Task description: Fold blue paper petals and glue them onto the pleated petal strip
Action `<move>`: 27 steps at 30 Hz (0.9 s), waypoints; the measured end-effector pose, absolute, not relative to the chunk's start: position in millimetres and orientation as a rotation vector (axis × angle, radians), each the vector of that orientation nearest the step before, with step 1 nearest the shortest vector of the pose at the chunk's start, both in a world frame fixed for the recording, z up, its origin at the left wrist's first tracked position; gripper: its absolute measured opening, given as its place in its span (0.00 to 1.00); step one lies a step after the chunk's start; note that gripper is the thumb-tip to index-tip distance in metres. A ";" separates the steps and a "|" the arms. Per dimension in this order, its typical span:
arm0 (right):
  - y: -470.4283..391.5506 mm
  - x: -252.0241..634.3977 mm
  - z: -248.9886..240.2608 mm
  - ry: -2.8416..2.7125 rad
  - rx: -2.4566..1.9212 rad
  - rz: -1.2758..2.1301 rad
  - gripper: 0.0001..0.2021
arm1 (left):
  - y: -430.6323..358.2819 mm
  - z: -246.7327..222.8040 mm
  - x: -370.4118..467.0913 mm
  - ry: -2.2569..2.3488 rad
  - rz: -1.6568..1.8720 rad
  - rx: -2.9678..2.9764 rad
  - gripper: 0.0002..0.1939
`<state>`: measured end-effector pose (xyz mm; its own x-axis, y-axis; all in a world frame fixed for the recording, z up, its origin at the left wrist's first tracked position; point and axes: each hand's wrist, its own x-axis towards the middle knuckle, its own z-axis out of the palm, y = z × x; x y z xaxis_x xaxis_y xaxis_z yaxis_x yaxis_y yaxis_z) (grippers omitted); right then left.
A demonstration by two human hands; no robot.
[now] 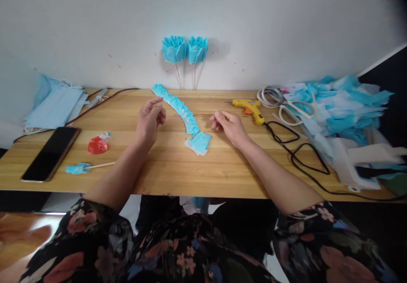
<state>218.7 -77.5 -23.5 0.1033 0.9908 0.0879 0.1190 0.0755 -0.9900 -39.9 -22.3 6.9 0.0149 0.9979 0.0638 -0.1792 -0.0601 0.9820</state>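
Flanking the ruffled blue strip [179, 106], left hand [150, 115] and right hand [229, 125] hang loosely half-open

Smooth wood table [229, 170], rough clothlike strip [178, 107], glossy phone [51, 153]

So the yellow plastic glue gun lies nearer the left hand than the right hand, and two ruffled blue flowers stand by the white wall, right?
Not quite: the head view shows the yellow plastic glue gun nearer the right hand than the left hand. Two ruffled blue flowers do stand by the white wall.
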 end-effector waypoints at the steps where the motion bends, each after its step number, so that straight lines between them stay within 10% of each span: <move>1: -77.4 218.9 -23.8 -1.252 -1.276 1.014 0.28 | -22.9 7.2 -39.7 1.034 1.318 1.128 0.10; 13: -76.5 219.8 -22.6 -1.264 -1.288 1.015 0.30 | -53.7 34.9 -30.4 0.987 1.487 1.572 0.10; 19: -77.6 219.9 -21.6 -1.245 -1.285 1.007 0.29 | -162.0 89.9 -33.4 0.246 0.597 2.212 0.11; 27: -77.5 218.7 -22.6 -1.270 -1.289 1.003 0.29 | -231.0 -72.2 -35.4 0.389 -0.063 1.767 0.21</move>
<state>218.7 -77.5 -22.6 0.0958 0.9911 0.0923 0.1393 0.0785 -0.9871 -35.4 -231.0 -72.2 0.9415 0.2257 -0.2504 0.2929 -0.1805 0.9389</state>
